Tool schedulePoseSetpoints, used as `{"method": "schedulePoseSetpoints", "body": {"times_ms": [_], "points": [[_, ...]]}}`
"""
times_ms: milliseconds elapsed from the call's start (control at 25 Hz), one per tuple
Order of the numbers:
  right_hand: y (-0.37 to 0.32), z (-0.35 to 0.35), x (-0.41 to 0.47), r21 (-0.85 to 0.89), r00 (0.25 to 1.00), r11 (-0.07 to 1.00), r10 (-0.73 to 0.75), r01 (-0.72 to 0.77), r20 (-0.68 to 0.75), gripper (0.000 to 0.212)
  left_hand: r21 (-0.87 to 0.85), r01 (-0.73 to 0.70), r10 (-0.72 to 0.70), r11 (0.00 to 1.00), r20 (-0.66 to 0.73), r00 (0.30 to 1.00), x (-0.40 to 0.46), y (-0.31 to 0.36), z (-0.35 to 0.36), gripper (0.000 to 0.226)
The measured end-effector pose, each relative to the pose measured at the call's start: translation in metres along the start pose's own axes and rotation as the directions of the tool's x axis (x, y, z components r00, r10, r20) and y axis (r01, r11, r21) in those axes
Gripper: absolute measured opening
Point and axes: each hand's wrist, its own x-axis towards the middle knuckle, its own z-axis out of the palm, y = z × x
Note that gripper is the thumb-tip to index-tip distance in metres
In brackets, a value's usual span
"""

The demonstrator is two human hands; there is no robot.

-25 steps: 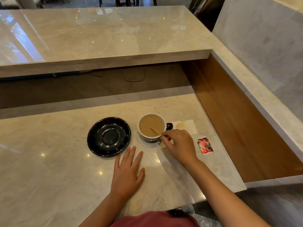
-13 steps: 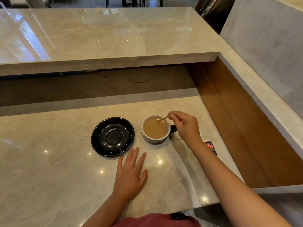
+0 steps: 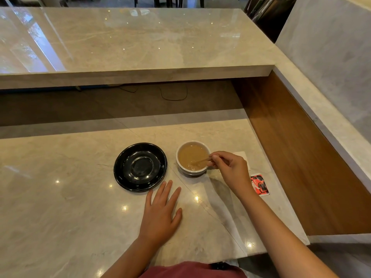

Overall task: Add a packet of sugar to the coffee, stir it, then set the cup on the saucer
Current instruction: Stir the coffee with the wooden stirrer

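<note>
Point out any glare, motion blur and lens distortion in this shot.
Head view: ceiling lights throw small bright glints on the polished counter and window glare across the upper ledge; the stirrer in the right hand is smeared by motion; the wide lens bows the ledge edges; the left hand looks sharp.

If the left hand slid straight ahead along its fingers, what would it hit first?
Probably the black saucer: the left hand lies flat on the counter, fingertips aimed just short of its near rim.

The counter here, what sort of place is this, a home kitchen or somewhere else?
Probably a café or hotel service bar: a two-tier polished marble counter, a coffee cup beside a black saucer, and chair legs beyond.
</note>
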Motion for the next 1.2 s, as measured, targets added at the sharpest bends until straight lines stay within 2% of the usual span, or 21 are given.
{"method": "schedulePoseSetpoints", "body": {"times_ms": [200,280,400,520,640,760,880,1000,1200], "points": [[-0.003,0.014,0.01,-0.029,0.999,0.999,-0.018,0.017,-0.033,0.016,0.006,0.011,-0.011,1.0,0.004,1.0,0.0,0.001,0.002,0.056],[-0.005,0.011,0.012,-0.142,0.994,0.985,-0.103,0.099,-0.022,0.017,0.008,0.01,-0.009,1.0,-0.001,1.0,0.0,0.001,0.001,0.056],[-0.007,0.0,0.011,-0.386,0.959,0.882,-0.282,0.272,0.033,0.014,0.002,0.005,-0.005,1.0,-0.009,1.0,0.0,0.001,0.0,0.056],[-0.008,-0.011,0.008,-0.494,0.935,0.8,-0.342,0.341,0.091,0.012,0.001,-0.006,0.006,1.0,-0.015,1.0,0.0,0.001,-0.001,0.056],[-0.01,-0.015,0.002,-0.458,0.959,0.844,-0.265,0.281,0.099,0.011,-0.002,-0.008,0.008,1.0,-0.015,1.0,0.0,0.001,-0.001,0.056],[-0.014,-0.011,-0.002,-0.305,0.989,0.941,-0.137,0.147,0.055,0.014,-0.005,-0.003,0.003,1.0,-0.012,1.0,0.0,0.001,-0.001,0.056],[-0.016,-0.001,-0.006,-0.165,0.998,0.984,-0.063,0.068,0.032,0.015,0.005,0.005,-0.005,1.0,-0.001,1.0,0.0,0.0,0.0,0.056],[-0.018,0.011,-0.006,-0.14,0.997,0.987,-0.073,0.078,0.04,0.015,0.01,0.01,-0.01,1.0,0.003,1.0,0.0,0.0,0.0,0.056],[-0.02,0.015,0.007,-0.27,0.983,0.945,-0.176,0.184,0.055,0.016,0.021,0.006,-0.007,1.0,0.006,1.0,-0.001,0.001,-0.001,0.056]]}}
